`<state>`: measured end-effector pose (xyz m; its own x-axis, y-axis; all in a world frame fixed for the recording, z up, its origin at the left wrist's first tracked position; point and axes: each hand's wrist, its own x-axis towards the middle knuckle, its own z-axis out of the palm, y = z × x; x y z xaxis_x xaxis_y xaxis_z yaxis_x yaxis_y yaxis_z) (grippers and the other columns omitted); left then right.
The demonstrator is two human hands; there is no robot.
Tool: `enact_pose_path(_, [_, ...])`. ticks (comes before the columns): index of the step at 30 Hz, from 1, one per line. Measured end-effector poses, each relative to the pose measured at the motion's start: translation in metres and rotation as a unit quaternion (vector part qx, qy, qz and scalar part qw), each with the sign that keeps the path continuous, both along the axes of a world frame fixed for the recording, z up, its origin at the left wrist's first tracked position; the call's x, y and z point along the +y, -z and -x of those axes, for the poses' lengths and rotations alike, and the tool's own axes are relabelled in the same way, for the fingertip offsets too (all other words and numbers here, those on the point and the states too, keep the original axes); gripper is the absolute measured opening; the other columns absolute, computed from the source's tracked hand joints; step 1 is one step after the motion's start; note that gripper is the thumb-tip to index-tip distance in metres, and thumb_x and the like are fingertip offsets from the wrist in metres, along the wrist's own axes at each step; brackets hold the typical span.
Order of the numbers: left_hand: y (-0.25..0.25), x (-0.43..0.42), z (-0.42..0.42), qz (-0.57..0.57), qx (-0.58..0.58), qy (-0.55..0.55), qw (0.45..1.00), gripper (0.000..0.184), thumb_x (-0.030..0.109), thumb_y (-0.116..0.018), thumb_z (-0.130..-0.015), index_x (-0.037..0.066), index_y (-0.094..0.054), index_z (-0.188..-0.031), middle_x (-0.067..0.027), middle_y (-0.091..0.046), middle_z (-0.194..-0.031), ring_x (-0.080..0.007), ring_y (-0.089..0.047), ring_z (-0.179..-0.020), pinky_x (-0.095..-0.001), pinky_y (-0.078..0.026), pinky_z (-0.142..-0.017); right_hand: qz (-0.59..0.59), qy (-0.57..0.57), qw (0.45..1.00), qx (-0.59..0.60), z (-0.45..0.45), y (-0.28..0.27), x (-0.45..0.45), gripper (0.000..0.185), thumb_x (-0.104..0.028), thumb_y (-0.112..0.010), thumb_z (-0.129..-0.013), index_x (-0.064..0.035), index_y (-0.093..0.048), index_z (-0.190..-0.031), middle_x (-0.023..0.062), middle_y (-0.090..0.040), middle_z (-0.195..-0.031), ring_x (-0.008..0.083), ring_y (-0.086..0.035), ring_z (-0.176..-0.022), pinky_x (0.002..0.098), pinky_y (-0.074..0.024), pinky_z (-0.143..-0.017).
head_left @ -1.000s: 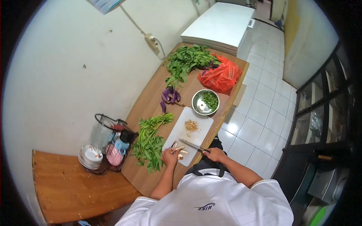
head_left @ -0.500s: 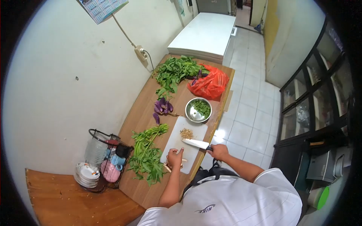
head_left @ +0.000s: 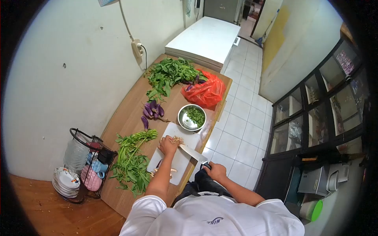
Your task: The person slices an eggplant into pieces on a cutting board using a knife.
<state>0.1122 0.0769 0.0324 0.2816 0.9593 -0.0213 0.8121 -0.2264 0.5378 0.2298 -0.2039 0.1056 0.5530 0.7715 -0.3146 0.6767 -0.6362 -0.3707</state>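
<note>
Tiled floor (head_left: 236,114) runs beside the wooden counter (head_left: 125,106), where we see a white cutting board (head_left: 183,159) near a steel bowl (head_left: 186,122); our right hand (head_left: 216,171) has its fingers wrapped round a knife (head_left: 193,152) at the handle, the tip lying at the chopped pale heap (head_left: 178,140) on the board; our left hand (head_left: 168,145) is at that heap's edge, though we cannot tell whether its fingers pinch any. Larger pale pieces (head_left: 173,170) lie at the board's near end.

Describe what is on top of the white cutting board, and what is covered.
The cutting board holds small chopped bits and longer pale pieces; the knife blade reaches over it. Anything under the left hand and forearm is hidden.
</note>
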Motion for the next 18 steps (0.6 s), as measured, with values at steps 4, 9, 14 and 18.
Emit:
enact_pose_path(4, [0.009,0.000,0.005,-0.021,-0.016,0.017,0.999,0.032,0.050,-0.077,-0.081,0.019,-0.068,-0.082,-0.0058,-0.064,-0.101,-0.0329,-0.057,-0.110,-0.0554,-0.041,-0.093,-0.039,0.008,0.999,0.022,-0.009,0.010,-0.009,0.051,-0.062,-0.058,-0.093,-0.0121,-0.070,-0.095,0.0165,-0.073,-0.079,0.0386,-0.072,-0.078,0.0526,-0.0552,-0.067])
enact_pose_path(9, [0.000,-0.046,0.025,-0.017,0.024,-0.014,0.999,0.024,0.044,-0.074,-0.086,0.024,-0.079,-0.097,-0.0071,-0.066,-0.103,-0.0341,-0.058,-0.111,-0.0576,-0.043,-0.094,-0.006,-0.016,0.998,0.058,-0.028,0.019,-0.010,0.052,-0.064,-0.056,-0.093,-0.0164,-0.073,-0.103,0.0147,-0.073,-0.081,0.0385,-0.072,-0.080,0.0509,-0.0561,-0.070])
enact_pose_path(14, [-0.020,-0.076,0.068,0.006,0.086,-0.034,0.996,0.042,0.042,-0.081,-0.077,0.025,-0.074,-0.116,-0.0051,-0.067,-0.116,-0.0309,-0.056,-0.118,-0.0570,-0.042,-0.098,0.042,-0.115,0.980,0.156,-0.059,0.034,0.003,0.056,-0.068,-0.052,-0.093,-0.0210,-0.073,-0.115,0.0154,-0.074,-0.099,0.0380,-0.071,-0.096,0.0497,-0.0561,-0.082])
enact_pose_path(18, [0.000,-0.070,0.118,0.017,0.142,0.004,0.990,0.044,0.038,-0.081,-0.075,0.025,-0.073,-0.116,-0.0030,-0.069,-0.115,-0.0301,-0.059,-0.115,-0.0558,-0.043,-0.096,0.070,-0.194,0.959,0.192,-0.074,0.059,0.008,0.059,-0.068,-0.052,-0.094,-0.0188,-0.073,-0.118,0.0172,-0.074,-0.105,0.0390,-0.069,-0.102,0.0485,-0.0557,-0.088])
